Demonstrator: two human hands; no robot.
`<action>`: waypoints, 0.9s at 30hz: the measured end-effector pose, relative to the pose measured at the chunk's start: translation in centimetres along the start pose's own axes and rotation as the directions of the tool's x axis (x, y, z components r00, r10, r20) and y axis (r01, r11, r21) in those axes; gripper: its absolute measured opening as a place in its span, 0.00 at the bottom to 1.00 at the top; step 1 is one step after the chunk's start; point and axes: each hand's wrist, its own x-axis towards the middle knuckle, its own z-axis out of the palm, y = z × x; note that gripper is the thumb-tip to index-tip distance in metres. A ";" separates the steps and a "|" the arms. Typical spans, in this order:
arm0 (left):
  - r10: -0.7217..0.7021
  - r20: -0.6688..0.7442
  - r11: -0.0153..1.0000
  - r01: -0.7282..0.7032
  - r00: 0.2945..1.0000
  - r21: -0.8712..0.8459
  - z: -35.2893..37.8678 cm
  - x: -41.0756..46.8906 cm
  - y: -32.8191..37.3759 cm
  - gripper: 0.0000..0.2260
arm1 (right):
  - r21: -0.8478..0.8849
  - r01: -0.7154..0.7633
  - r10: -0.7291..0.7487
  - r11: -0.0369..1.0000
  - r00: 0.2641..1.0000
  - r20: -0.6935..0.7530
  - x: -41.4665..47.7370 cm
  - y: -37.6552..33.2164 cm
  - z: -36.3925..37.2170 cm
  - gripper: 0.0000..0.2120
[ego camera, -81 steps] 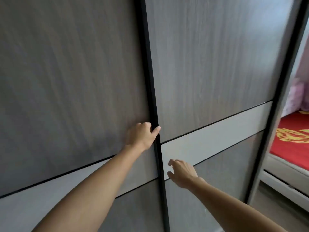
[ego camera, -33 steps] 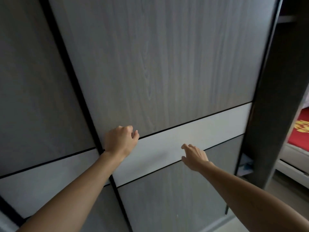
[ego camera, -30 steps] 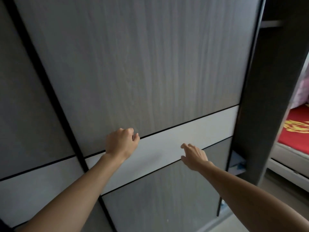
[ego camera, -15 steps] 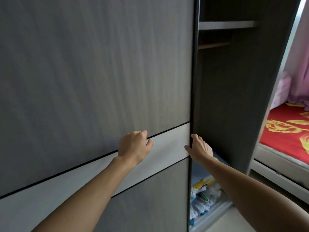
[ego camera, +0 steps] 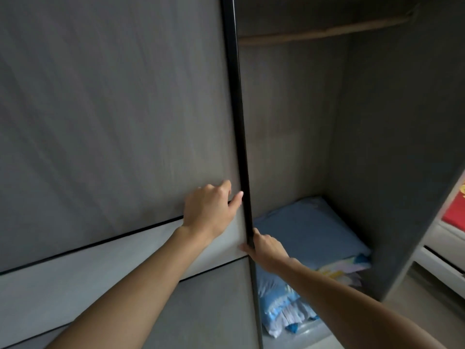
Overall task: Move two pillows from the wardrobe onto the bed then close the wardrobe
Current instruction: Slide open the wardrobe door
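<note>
The grey sliding wardrobe door (ego camera: pixel 113 127) fills the left half of the view, its black edge running down the middle. My left hand (ego camera: pixel 210 210) presses on the door face beside that edge, fingers curled. My right hand (ego camera: pixel 264 245) grips the door's black edge from the open side. Inside the open wardrobe lies a stack of pillows: a blue pillow (ego camera: pixel 309 230) on top and a light blue patterned pillow (ego camera: pixel 281 308) beneath it. A strip of the bed (ego camera: pixel 455 212) with a red cover shows at the far right.
The wardrobe's dark side wall (ego camera: pixel 402 147) stands right of the pillows. A wooden rail (ego camera: pixel 327 31) crosses the top of the compartment. The bed's white frame (ego camera: pixel 442 263) and pale floor lie at the lower right.
The door has slid left, exposing the compartment and the pillows. My right hand moved from the door face to its edge; my left hand stayed pressed on the door.
</note>
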 end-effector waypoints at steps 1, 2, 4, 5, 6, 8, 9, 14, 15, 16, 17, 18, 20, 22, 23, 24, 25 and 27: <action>-0.008 -0.011 1.000 0.008 1.000 0.015 -0.2 -0.1 -0.3 0.16 | -0.018 0.023 -0.022 1.000 1.000 0.018 0.1 -0.2 0.6 0.24; -0.012 -0.023 1.000 0.012 1.000 0.027 -0.4 -0.1 -0.6 0.16 | -0.028 0.033 -0.032 0.999 0.999 0.030 0.1 -0.4 1.0 0.24; -0.008 -0.035 1.000 0.009 0.999 0.029 -0.7 -0.3 -1.2 0.15 | -0.041 0.030 -0.029 0.999 0.999 0.033 0.0 -0.4 1.5 0.25; 0.001 -0.036 1.000 0.000 0.999 0.025 -0.7 -0.4 -1.3 0.14 | -0.051 0.025 -0.023 0.998 0.999 0.033 -0.1 -0.3 1.6 0.26; 0.015 -0.040 1.000 -0.014 0.999 0.019 -0.7 -0.4 -1.2 0.14 | -0.070 0.024 -0.021 0.997 0.999 0.039 -0.3 -0.1 1.6 0.26; 0.047 -0.040 0.999 -0.047 0.998 0.001 -0.6 -0.3 -0.8 0.14 | -0.106 0.024 -0.018 0.994 0.998 0.062 -0.7 -0.1 1.7 0.24; 0.062 -0.035 0.998 -0.063 0.997 -0.014 -0.6 -0.1 -0.5 0.14 | -0.111 0.022 -0.015 0.994 0.997 0.070 -0.9 -0.1 1.7 0.23; 0.150 -0.062 0.980 -0.157 0.987 -0.123 -0.5 1.7 1.8 0.14 | -0.161 0.046 -0.027 0.986 0.993 0.115 -1.0 0.0 1.2 0.22; 0.173 -0.074 0.973 -0.182 0.982 -0.139 -0.4 2.2 2.5 0.14 | -0.181 0.065 -0.041 0.981 0.990 0.137 -1.1 0.4 1.2 0.23; 0.191 -0.079 0.967 -0.201 0.978 -0.153 -0.3 2.6 3.2 0.14 | -0.195 0.082 -0.049 0.977 0.985 0.167 -1.2 0.9 1.2 0.23; 0.208 -0.079 0.962 -0.219 0.975 -0.165 -0.1 3.1 4.0 0.14 | -0.201 0.085 -0.045 0.976 0.979 0.199 -1.3 1.7 1.3 0.24; 0.228 -0.077 0.955 -0.239 0.971 -0.175 0.2 3.5 4.7 0.14 | -0.200 0.074 -0.028 0.977 0.974 0.225 -1.4 2.7 1.3 0.26; 0.269 -0.077 0.944 -0.279 0.960 -0.178 1.2 4.3 6.3 0.13 | -0.201 0.032 0.019 0.979 0.969 0.246 -1.3 5.4 1.0 0.28; 0.285 -0.060 0.939 -0.291 0.957 -0.183 3.2 5.1 7.9 0.13 | -0.216 -0.024 0.077 0.976 0.968 0.240 -0.7 9.0 0.2 0.27; 0.276 -0.040 0.941 -0.279 0.960 -0.191 4.5 5.6 8.6 0.13 | -0.224 -0.054 0.109 0.973 0.965 0.238 -0.3 11.0 -0.3 0.26; 0.255 -0.014 0.947 -0.253 0.967 -0.199 6.1 6.2 9.3 0.13 | -0.232 -0.082 0.138 0.969 0.962 0.237 0.2 13.0 -0.9 0.25; 0.224 0.018 0.954 -0.216 0.974 -0.208 8.0 6.9 10.0 0.13 | -0.241 -0.106 0.165 0.965 0.957 0.240 0.6 15.2 -1.5 0.24; 0.138 0.124 0.967 -0.107 0.983 -0.231 12.3 8.2 11.2 0.12 | -0.257 -0.138 0.205 0.956 0.944 0.258 1.3 19.6 -2.8 0.23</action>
